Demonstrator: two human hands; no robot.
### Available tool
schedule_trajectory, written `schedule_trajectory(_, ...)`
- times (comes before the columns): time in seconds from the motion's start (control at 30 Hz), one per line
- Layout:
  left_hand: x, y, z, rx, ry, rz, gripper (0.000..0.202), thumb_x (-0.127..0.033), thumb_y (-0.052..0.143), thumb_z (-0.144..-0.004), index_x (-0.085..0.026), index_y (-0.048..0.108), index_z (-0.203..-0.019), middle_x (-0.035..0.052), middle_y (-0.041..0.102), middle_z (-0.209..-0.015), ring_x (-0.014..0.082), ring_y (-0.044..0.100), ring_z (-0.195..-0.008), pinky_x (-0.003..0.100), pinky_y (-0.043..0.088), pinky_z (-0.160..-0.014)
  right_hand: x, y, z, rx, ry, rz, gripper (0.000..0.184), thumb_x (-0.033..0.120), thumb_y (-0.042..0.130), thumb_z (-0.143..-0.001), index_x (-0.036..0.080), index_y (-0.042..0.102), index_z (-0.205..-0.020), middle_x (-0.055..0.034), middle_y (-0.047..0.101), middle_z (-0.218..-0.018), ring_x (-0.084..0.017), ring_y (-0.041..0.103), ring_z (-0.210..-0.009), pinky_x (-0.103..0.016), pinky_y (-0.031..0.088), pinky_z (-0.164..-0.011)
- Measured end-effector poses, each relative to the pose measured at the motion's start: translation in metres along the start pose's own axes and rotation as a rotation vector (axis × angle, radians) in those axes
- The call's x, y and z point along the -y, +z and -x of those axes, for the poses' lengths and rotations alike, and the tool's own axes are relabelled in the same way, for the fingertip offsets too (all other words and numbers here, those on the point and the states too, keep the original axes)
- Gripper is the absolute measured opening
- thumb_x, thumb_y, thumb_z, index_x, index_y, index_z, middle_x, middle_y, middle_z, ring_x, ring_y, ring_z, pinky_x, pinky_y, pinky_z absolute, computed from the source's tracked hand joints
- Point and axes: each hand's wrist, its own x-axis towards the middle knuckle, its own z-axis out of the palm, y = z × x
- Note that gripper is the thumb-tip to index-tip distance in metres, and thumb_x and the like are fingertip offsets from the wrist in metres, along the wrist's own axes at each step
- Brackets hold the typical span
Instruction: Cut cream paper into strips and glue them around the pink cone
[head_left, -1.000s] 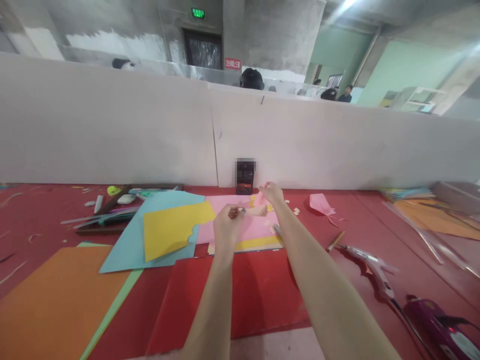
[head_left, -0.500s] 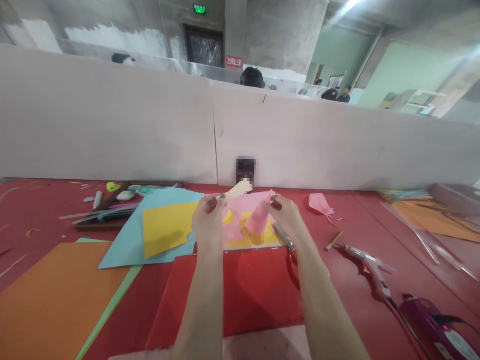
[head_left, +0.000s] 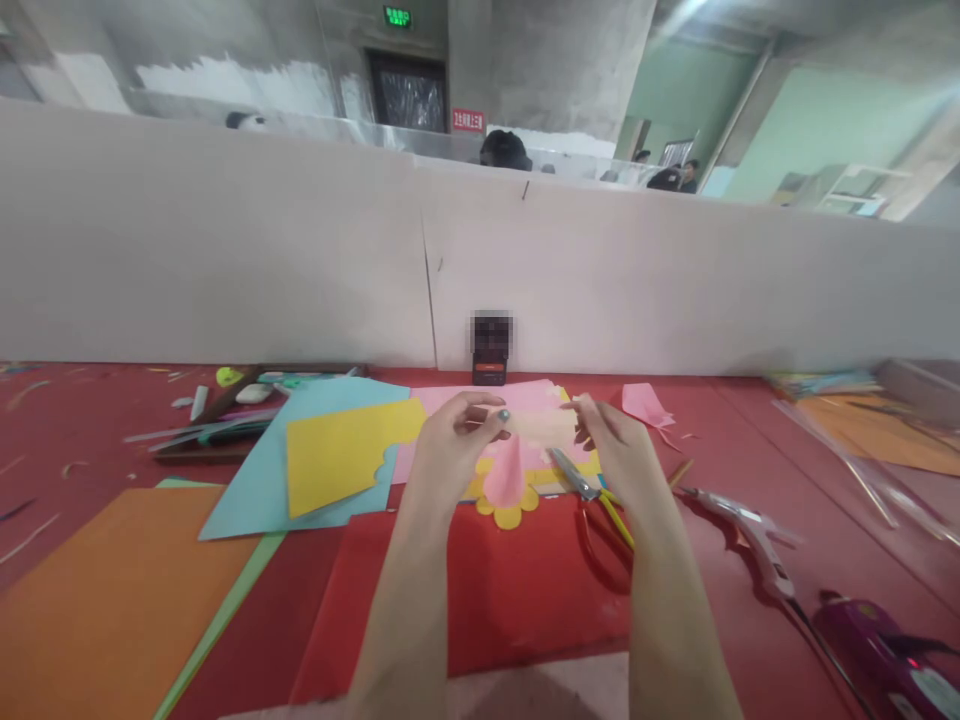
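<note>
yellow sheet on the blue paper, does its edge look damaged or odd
Yes. The yellow sheet lying on the blue paper has a scalloped bite missing from its right edge, near the left hand. It looks cut out rather than torn. Small paper scraps also litter the red table.

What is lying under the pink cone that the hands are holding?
Under the pink cone lies a yellow scalloped paper on a pink sheet. The left hand and right hand hold a pale strip. The yellow paper's middle is covered.
</note>
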Motion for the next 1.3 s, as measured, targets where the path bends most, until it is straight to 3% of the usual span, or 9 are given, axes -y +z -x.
schedule_trajectory(0.07, 0.000, 0.001, 0.002, 0.045, 0.009, -0.036, 0.013, -0.028, 0.064, -0.066, -0.018, 0.064, -0.074, 0.0009, 0.064, -0.067, 0.0149, 0.064, -0.064, 0.029, 0.052, -0.067, 0.003, 0.000, 0.001, 0.002, 0.005, -0.104, 0.047, 0.052, 0.037, -0.084, 0.017, 0.067, -0.090, -0.0051, 0.061, -0.072, -0.015, 0.056, -0.065, -0.026, 0.044, -0.061)
schedule_trajectory(0.27, -0.001, 0.002, 0.002, 0.057, -0.032, -0.070, 0.015, -0.031, 0.064, -0.066, -0.017, 0.062, -0.071, -0.0004, 0.062, -0.065, 0.0132, 0.062, -0.057, 0.028, 0.053, -0.063, 0.010, 0.004, 0.008, 0.157, -0.050, -0.080, 0.017, 0.034, 0.061, -0.072, 0.020, 0.066, -0.080, -0.0006, 0.061, -0.073, -0.013, 0.051, -0.064, -0.024, 0.041, -0.060)
schedule_trajectory(0.47, -0.003, 0.004, 0.001, 0.035, -0.051, -0.066, 0.023, -0.039, 0.067, -0.064, -0.017, 0.063, -0.070, 0.0001, 0.061, -0.062, 0.0129, 0.060, -0.051, 0.027, 0.052, -0.058, 0.012, 0.002, 0.008, 0.181, 0.038, -0.131, 0.019, 0.035, 0.057, -0.074, 0.017, 0.062, -0.077, 0.0013, 0.056, -0.061, -0.012, 0.048, -0.055, -0.024, 0.039, -0.054)
schedule_trajectory(0.63, -0.004, 0.004, 0.002, 0.004, -0.044, -0.076, 0.020, -0.037, 0.066, -0.065, -0.017, 0.064, -0.066, 0.0008, 0.062, -0.060, 0.0133, 0.059, -0.049, 0.026, 0.051, -0.055, 0.003, 0.004, 0.001, 0.070, -0.024, -0.078, 0.016, 0.033, 0.058, -0.073, 0.018, 0.063, -0.075, -0.0015, 0.061, -0.068, -0.015, 0.055, -0.064, -0.027, 0.043, -0.062)
schedule_trajectory(0.77, -0.003, -0.012, 0.004, 0.045, -0.049, -0.236, 0.015, -0.033, 0.062, -0.067, -0.019, 0.065, -0.063, 0.0022, 0.065, -0.060, 0.0165, 0.061, -0.053, 0.024, 0.047, -0.050, -0.004, -0.006, 0.003, -0.031, -0.048, -0.023, 0.022, 0.036, 0.058, -0.072, 0.016, 0.065, -0.079, -0.0046, 0.064, -0.075, -0.017, 0.057, -0.069, -0.029, 0.044, -0.066)
schedule_trajectory(0.87, 0.005, -0.038, 0.004, 0.198, -0.099, -0.392, 0.018, -0.036, 0.063, -0.065, -0.020, 0.064, -0.057, 0.0019, 0.063, -0.057, 0.0162, 0.060, -0.051, 0.022, 0.042, -0.045, -0.007, -0.020, 0.011, 0.132, -0.029, 0.057, 0.022, 0.037, 0.057, -0.074, 0.018, 0.066, -0.079, -0.0029, 0.063, -0.074, -0.016, 0.056, -0.068, -0.028, 0.043, -0.064)
schedule_trajectory(1.0, 0.029, -0.074, 0.001, 0.355, -0.194, -0.582, 0.019, -0.037, 0.069, -0.056, -0.022, 0.064, -0.047, 0.0017, 0.061, -0.050, 0.0149, 0.054, -0.044, 0.021, 0.034, -0.040, -0.011, -0.022, 0.019, 0.564, -0.054, 0.218, 0.012, 0.028, 0.056, -0.074, 0.022, 0.067, -0.074, 0.0011, 0.065, -0.072, -0.015, 0.057, -0.066, -0.030, 0.043, -0.069)
schedule_trajectory(1.13, 0.051, -0.090, 0.001, 0.258, -0.132, -0.746, 0.011, -0.037, 0.068, -0.055, -0.027, 0.069, -0.058, 0.0038, 0.069, -0.067, 0.0218, 0.062, -0.062, 0.023, 0.040, -0.051, -0.014, 0.007, 0.020, 0.896, -0.235, 0.406, 0.019, 0.016, 0.053, -0.074, 0.023, 0.065, -0.061, 0.0039, 0.066, -0.068, -0.012, 0.059, -0.062, -0.032, 0.042, -0.076)
schedule_trajectory(1.3, 0.052, -0.076, 0.011, 0.193, 0.045, -0.945, 0.024, -0.037, 0.049, -0.075, -0.026, 0.069, -0.079, 0.0067, 0.068, -0.094, 0.0237, 0.062, -0.083, 0.028, 0.042, -0.066, -0.011, 0.037, 0.021, 0.732, -0.487, 0.734, 0.023, 0.006, 0.056, -0.073, 0.023, 0.069, -0.079, -0.0017, 0.068, -0.086, -0.019, 0.061, -0.083, -0.029, 0.041, -0.072)
